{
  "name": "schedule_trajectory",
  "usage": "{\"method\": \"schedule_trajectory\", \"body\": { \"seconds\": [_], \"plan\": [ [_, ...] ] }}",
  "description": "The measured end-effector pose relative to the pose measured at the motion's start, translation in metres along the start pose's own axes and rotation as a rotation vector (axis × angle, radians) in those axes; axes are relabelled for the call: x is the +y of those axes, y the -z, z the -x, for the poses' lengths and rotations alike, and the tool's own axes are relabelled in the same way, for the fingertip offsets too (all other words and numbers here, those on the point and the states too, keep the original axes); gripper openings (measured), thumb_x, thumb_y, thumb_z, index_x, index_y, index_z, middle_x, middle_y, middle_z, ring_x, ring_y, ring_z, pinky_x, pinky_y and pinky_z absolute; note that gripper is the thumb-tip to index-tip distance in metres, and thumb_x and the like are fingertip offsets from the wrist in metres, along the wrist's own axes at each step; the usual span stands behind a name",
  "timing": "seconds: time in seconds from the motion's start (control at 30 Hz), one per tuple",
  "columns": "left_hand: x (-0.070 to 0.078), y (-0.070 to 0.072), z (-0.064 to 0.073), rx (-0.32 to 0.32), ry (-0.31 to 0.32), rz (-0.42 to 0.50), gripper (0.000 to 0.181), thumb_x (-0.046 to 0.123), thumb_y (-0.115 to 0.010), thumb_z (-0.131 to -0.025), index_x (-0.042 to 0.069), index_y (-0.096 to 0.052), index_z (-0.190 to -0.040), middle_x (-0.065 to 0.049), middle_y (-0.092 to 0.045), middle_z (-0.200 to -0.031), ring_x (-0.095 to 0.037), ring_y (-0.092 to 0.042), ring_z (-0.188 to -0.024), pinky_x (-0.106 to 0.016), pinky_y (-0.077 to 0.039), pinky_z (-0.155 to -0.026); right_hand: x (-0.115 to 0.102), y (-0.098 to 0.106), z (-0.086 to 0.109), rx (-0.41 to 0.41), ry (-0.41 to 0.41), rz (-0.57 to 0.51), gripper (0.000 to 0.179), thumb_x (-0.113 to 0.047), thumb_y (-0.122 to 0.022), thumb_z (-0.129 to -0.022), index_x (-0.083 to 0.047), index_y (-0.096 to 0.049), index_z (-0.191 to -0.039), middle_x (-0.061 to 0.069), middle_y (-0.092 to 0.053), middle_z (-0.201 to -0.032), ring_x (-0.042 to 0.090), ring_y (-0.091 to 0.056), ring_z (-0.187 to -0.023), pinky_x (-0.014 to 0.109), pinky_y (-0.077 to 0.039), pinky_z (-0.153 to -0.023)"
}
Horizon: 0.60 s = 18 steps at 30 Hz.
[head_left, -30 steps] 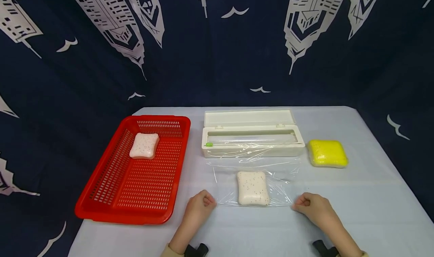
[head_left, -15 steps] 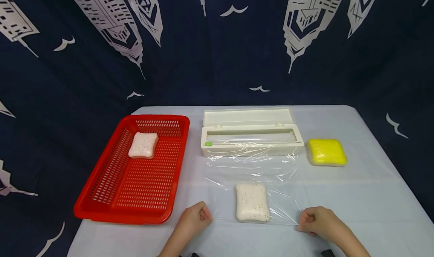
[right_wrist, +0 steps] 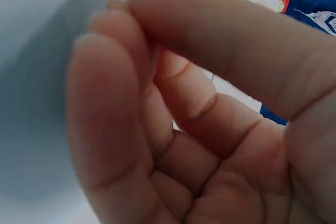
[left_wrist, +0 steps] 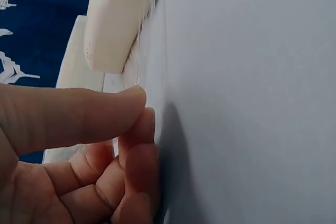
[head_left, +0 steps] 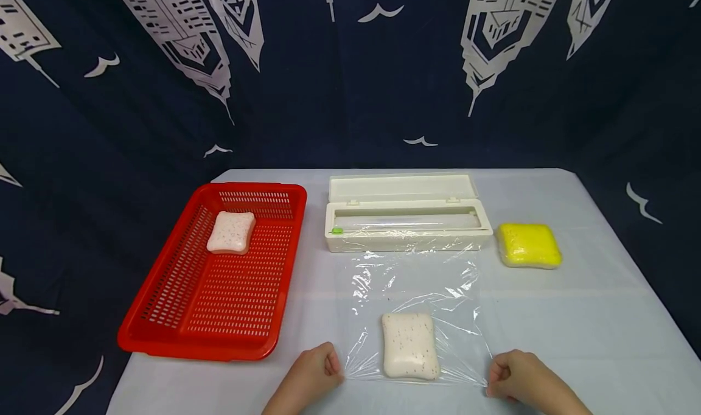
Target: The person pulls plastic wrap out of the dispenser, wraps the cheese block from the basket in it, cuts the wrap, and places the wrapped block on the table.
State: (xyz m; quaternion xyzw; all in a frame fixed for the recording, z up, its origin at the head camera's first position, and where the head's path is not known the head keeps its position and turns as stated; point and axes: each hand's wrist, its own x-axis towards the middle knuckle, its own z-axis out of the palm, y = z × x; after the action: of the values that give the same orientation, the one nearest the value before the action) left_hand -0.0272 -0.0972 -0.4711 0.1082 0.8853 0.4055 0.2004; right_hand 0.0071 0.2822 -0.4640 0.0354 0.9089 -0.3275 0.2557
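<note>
A sheet of clear plastic wrap (head_left: 364, 324) stretches from a white dispenser box (head_left: 408, 243) toward the near side of the table. On the wrap lies a cream, dark-speckled block shaped like a bar of soap (head_left: 411, 346). My left hand (head_left: 313, 373) pinches the wrap's near left corner between thumb and fingers. At the near right corner, my right hand (head_left: 528, 381) pinches it too. In the left wrist view the thumb and fingertips of the left hand (left_wrist: 84, 145) meet just above the tabletop. The right hand's fingertips (right_wrist: 102, 56) look blurred in the right wrist view.
A red perforated basket (head_left: 205, 349) stands at the left with a pinkish speckled block (head_left: 232, 232) in it. To the right of the dispenser sits a shiny yellow block (head_left: 529, 246). The dispenser's lid (head_left: 402, 187) is raised at the back, and a green slider (head_left: 336, 230) sits on its left front.
Both hands have drawn the plastic wrap toward the near table edge, lengthening the sheet out of the dispenser. The cream block has slid nearer along with it.
</note>
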Motion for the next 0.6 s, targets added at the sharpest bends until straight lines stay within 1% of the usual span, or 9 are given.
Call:
{"method": "schedule_trajectory", "body": {
  "seconds": [0.1, 0.2, 0.3, 0.33, 0.43, 0.47, 0.53, 0.57, 0.6],
  "plan": [
    [0.001, 0.001, 0.001, -0.002, 0.008, -0.011, 0.026, 0.005, -0.077, -0.076, 0.012, -0.052, -0.075, 0.006, -0.053, -0.067, -0.005, -0.045, -0.063, -0.022, -0.038, -0.058, -0.001, -0.003, 0.0, 0.001, -0.022, 0.013, 0.021, -0.013, -0.08, -0.073, -0.011, -0.059, -0.069, -0.004, -0.053, -0.059, 0.012, -0.047, -0.058, 0.022, -0.036, -0.053],
    [0.002, 0.003, 0.001, -0.001, 0.02, -0.041, 0.026, 0.006, -0.077, -0.077, 0.013, -0.052, -0.076, 0.007, -0.053, -0.067, -0.005, -0.045, -0.063, -0.022, -0.038, -0.059, -0.003, -0.005, -0.001, 0.002, -0.077, 0.035, 0.022, -0.012, -0.081, -0.072, -0.011, -0.06, -0.07, -0.003, -0.053, -0.061, 0.013, -0.048, -0.062, 0.024, -0.038, -0.057],
    [0.005, 0.007, 0.002, 0.02, 0.02, -0.09, 0.024, 0.005, -0.074, -0.078, 0.014, -0.051, -0.076, 0.007, -0.053, -0.066, -0.005, -0.045, -0.062, -0.022, -0.037, -0.058, -0.004, -0.005, -0.002, -0.022, -0.128, 0.07, 0.022, -0.012, -0.082, -0.072, -0.011, -0.06, -0.071, -0.002, -0.055, -0.064, 0.015, -0.049, -0.066, 0.028, -0.041, -0.062],
    [0.006, 0.009, 0.001, 0.032, 0.017, -0.107, 0.024, 0.004, -0.073, -0.079, 0.014, -0.052, -0.076, 0.007, -0.053, -0.066, -0.005, -0.045, -0.062, -0.022, -0.038, -0.058, -0.004, -0.005, -0.003, -0.034, -0.154, 0.081, 0.022, -0.012, -0.082, -0.072, -0.012, -0.06, -0.071, -0.002, -0.056, -0.065, 0.015, -0.049, -0.067, 0.029, -0.042, -0.063],
    [0.009, 0.013, 0.0, 0.062, -0.007, -0.161, 0.023, 0.001, -0.071, -0.08, 0.014, -0.052, -0.078, 0.007, -0.053, -0.066, -0.006, -0.045, -0.062, -0.022, -0.039, -0.058, -0.004, -0.004, -0.004, -0.059, -0.176, 0.104, 0.022, -0.012, -0.082, -0.072, -0.011, -0.06, -0.073, 0.0, -0.057, -0.067, 0.016, -0.051, -0.068, 0.031, -0.043, -0.065],
    [0.01, 0.015, 0.0, 0.064, -0.015, -0.178, 0.023, 0.001, -0.071, -0.08, 0.014, -0.052, -0.079, 0.007, -0.053, -0.068, -0.006, -0.045, -0.063, -0.022, -0.04, -0.059, -0.005, -0.003, -0.005, -0.07, -0.203, 0.101, 0.022, -0.012, -0.082, -0.073, -0.011, -0.06, -0.075, 0.0, -0.057, -0.068, 0.016, -0.051, -0.068, 0.032, -0.044, -0.065],
    [0.011, 0.016, 0.0, 0.07, -0.067, -0.227, 0.025, 0.0, -0.073, -0.078, 0.015, -0.053, -0.08, 0.008, -0.053, -0.071, -0.007, -0.046, -0.067, -0.023, -0.041, -0.061, -0.006, -0.004, -0.004, -0.072, -0.22, 0.114, 0.025, -0.013, -0.083, -0.072, -0.011, -0.059, -0.078, 0.001, -0.056, -0.069, 0.017, -0.051, -0.068, 0.032, -0.045, -0.064],
    [0.011, 0.015, 0.001, 0.084, -0.112, -0.257, 0.026, 0.0, -0.075, -0.077, 0.015, -0.054, -0.081, 0.008, -0.053, -0.073, -0.007, -0.046, -0.07, -0.023, -0.042, -0.063, -0.007, -0.005, -0.003, -0.057, -0.204, 0.134, 0.027, -0.014, -0.084, -0.071, -0.011, -0.058, -0.079, 0.001, -0.055, -0.071, 0.017, -0.05, -0.068, 0.033, -0.044, -0.064],
    [0.011, 0.013, 0.002, 0.11, -0.174, -0.292, 0.028, 0.0, -0.077, -0.075, 0.016, -0.055, -0.082, 0.008, -0.053, -0.075, -0.008, -0.046, -0.073, -0.023, -0.043, -0.066, -0.008, -0.006, -0.002, -0.037, -0.19, 0.157, 0.029, -0.015, -0.085, -0.071, -0.011, -0.057, -0.079, 0.0, -0.053, -0.072, 0.017, -0.049, -0.068, 0.033, -0.044, -0.064]
  ]
}}
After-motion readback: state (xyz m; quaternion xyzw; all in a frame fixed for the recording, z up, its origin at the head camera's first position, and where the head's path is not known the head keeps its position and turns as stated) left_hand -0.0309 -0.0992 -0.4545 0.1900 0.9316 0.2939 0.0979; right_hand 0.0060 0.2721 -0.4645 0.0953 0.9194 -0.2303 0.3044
